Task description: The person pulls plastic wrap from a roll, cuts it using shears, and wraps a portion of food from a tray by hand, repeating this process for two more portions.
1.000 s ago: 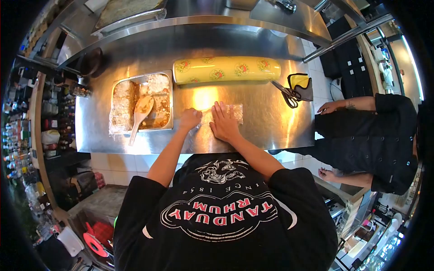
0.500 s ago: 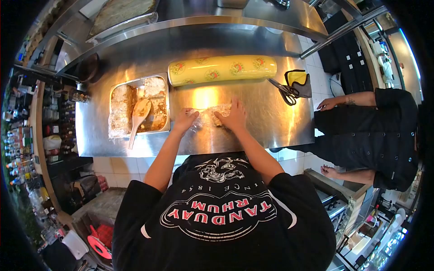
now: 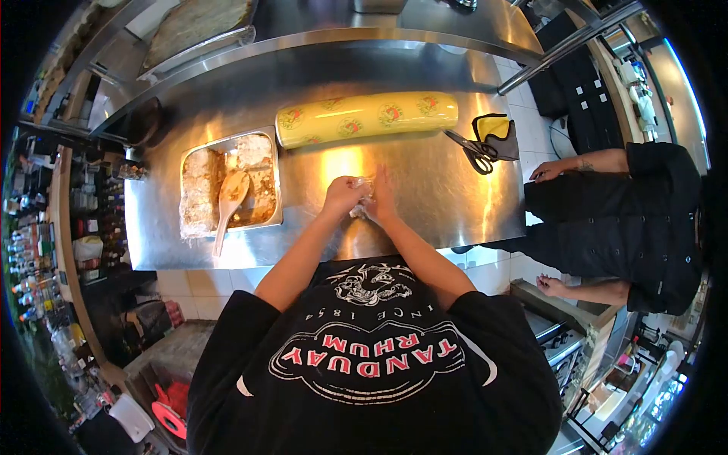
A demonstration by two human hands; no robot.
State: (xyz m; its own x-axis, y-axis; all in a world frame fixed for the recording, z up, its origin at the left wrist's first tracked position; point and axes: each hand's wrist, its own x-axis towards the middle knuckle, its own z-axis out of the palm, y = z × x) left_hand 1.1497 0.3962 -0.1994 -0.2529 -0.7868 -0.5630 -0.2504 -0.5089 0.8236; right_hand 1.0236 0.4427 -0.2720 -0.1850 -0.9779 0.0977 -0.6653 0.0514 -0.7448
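Over the steel table, my left hand (image 3: 346,196) has its fingers curled around a small bundle in clear plastic wrap (image 3: 362,206). My right hand (image 3: 384,200) grips the same bundle from the other side, thumb on the wrap and fingers pointing up, slightly blurred. What lies inside the wrap is mostly hidden by my hands. To their left sits a metal tray (image 3: 279,176) of brown food and wrapped portions (image 3: 200,189). A flat wooden paddle (image 3: 233,193) rests in it, handle over the near rim. Behind my hands lies a large yellow printed roll of plastic film (image 3: 367,119).
Black scissors (image 3: 479,158) and a yellow-and-grey cloth (image 3: 497,138) lie on the right of the steel table (image 3: 440,208). Beyond its right edge stands a person in a black jacket (image 3: 637,231). A raised steel shelf (image 3: 341,30) runs along the back.
My hands have come together and lifted the plastic wrap into a bundle between them. Before, they were apart, pressing on the wrap on the table. The view has shifted slightly.
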